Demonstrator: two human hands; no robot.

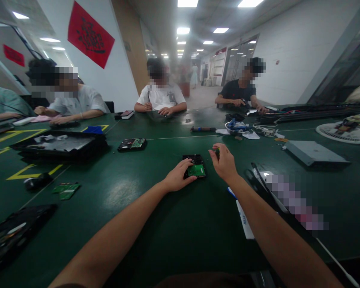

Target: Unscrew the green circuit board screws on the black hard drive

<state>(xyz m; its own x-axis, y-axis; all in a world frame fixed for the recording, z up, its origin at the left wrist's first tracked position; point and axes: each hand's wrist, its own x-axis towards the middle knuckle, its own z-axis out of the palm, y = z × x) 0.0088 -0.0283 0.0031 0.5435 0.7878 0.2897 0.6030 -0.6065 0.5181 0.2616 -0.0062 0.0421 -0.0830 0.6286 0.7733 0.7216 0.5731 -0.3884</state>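
In front of me on the green table point(156, 216) lies a black hard drive point(198, 158) with a green circuit board point(197, 171) on its near side. My left hand point(179, 175) grips the drive from the left, fingers over its upper left part and thumb at the near edge. Just right of the drive, my right hand point(224, 162) is raised with curled fingers. A small dark and yellowish thing shows between its thumb and fingers; its kind is hidden. Farther left on the table lies a second hard drive point(132, 144), its green board facing up.
Stacked black trays point(87, 146) and loose green circuit boards point(66, 190) lie at left. To the right are a grey metal box point(316, 153), a blue and white strip point(244, 220), and a bowl point(237, 127) with blue items. Several people sit across the table.
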